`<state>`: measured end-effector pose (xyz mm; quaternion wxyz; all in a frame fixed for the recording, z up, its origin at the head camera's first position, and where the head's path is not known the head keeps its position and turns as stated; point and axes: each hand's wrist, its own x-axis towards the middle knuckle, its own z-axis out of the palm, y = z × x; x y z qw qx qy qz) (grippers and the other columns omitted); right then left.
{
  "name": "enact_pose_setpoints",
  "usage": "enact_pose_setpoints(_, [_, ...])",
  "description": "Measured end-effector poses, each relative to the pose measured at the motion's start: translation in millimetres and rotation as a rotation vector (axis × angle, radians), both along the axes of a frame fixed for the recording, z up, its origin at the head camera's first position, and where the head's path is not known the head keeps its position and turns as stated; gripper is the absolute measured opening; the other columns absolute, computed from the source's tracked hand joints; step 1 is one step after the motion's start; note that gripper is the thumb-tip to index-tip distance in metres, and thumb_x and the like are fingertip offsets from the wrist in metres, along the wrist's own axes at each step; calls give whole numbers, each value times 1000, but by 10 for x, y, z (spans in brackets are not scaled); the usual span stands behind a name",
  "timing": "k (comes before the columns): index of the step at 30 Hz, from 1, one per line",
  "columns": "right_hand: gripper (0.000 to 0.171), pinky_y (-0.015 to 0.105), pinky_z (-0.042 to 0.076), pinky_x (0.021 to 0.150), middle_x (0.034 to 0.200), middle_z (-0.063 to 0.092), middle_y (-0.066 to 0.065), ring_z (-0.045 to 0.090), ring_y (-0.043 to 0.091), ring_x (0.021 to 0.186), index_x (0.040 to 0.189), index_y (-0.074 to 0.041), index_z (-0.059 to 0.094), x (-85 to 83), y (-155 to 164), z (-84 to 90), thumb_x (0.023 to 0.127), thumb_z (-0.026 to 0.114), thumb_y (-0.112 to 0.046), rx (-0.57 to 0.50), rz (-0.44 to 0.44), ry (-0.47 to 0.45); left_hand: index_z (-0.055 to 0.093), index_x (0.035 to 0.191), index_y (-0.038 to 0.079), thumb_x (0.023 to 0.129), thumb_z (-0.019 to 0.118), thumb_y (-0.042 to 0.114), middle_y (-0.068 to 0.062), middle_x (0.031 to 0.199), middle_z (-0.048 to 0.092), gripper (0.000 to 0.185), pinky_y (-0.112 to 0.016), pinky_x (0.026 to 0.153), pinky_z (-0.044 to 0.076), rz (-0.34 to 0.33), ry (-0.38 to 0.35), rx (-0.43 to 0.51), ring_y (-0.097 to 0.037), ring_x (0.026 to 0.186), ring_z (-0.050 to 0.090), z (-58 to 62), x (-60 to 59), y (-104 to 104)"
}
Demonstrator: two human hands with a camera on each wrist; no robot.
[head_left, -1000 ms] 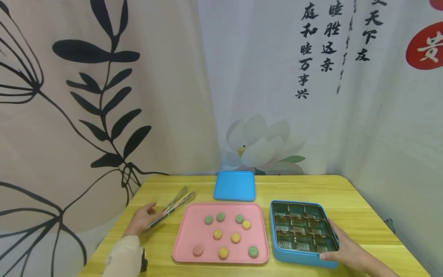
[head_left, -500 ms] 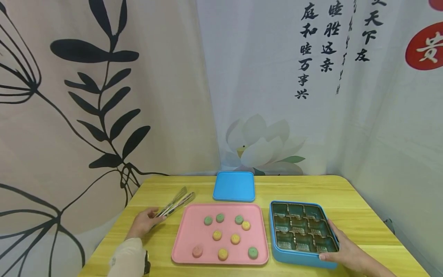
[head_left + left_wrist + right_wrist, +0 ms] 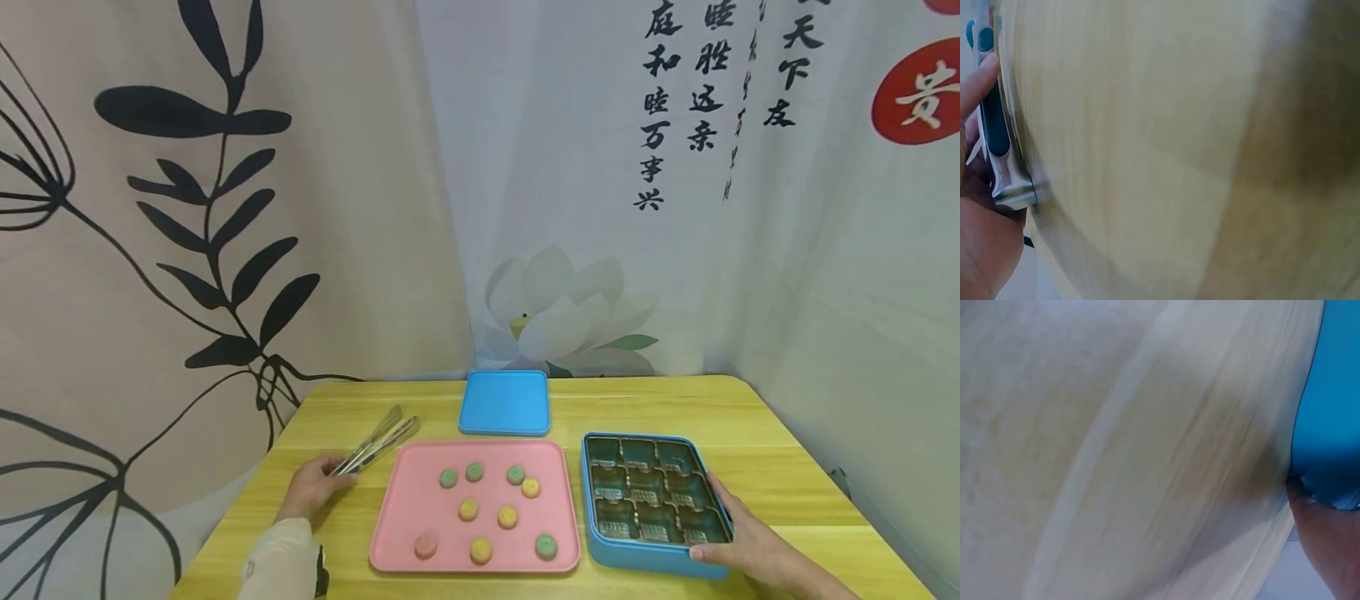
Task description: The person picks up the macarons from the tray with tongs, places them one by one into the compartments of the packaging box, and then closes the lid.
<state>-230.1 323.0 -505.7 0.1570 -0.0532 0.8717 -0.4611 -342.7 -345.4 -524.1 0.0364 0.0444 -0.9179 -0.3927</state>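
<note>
In the head view my left hand [image 3: 311,490] grips the handle end of metal tongs [image 3: 381,442] at the table's left, their ends spread apart and pointing toward the back. The left wrist view shows the thumb along the dark handle inlay of the tongs [image 3: 995,122]. My right hand [image 3: 753,537] holds the near right corner of a blue box [image 3: 645,557], thumb on its front wall and fingers along the right side. A dark divided insert [image 3: 651,490] fills this box. Between the hands, several green, yellow and pink round cookies [image 3: 481,550] lie on a pink tray [image 3: 390,533].
A blue lid [image 3: 505,402] lies flat behind the pink tray on the wooden table [image 3: 637,404]. Printed curtains [image 3: 375,208] hang right behind the table's far edge and along its right side.
My left fingers have come down from a raised pose and curled round the tongs' handle. The tongs have barely moved. My right hand stays on the blue box.
</note>
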Motion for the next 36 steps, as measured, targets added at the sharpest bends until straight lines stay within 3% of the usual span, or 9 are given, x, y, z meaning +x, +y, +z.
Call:
enact_pose_setpoints(10, [115,79,22,95,152,-9,42,-3,66,134,153,3,-16,5,-13,-18,90,74,-31,4,-3,8,66,115,-8,87,75,17,-23,112,67,38,-57,94,42,22,14,-3,-37,104,60,1,41,2])
enact_pose_setpoints(15, [116,78,22,96,153,-9,41,-2,65,135,153,2,-17,5,-20,-14,90,74,-32,-7,-7,16,66,115,-7,91,70,18,-19,107,67,35,-52,88,46,28,-8,7,-32,98,59,40,31,-23])
enact_pose_setpoints(19, [115,79,21,96,153,-9,41,-2,65,135,153,2,-18,17,-12,-17,90,73,-31,-20,-4,16,65,117,-8,94,68,19,-18,105,67,35,-45,80,48,12,13,-26,-28,92,58,148,20,-49])
enact_pose_setpoints(27, [114,80,19,96,153,-11,41,-5,66,134,153,2,-18,13,13,-25,91,72,-32,-13,-2,2,64,121,-5,96,67,25,-18,111,65,39,-37,74,46,-31,50,-70,-26,91,56,418,0,-91])
enact_pose_setpoints(36, [113,79,18,96,152,-13,41,-5,66,134,152,3,-19,-24,18,-40,93,70,-33,-29,2,-35,66,123,0,95,69,27,-12,109,68,40,-35,73,46,-107,74,-96,-20,87,55,576,146,-92])
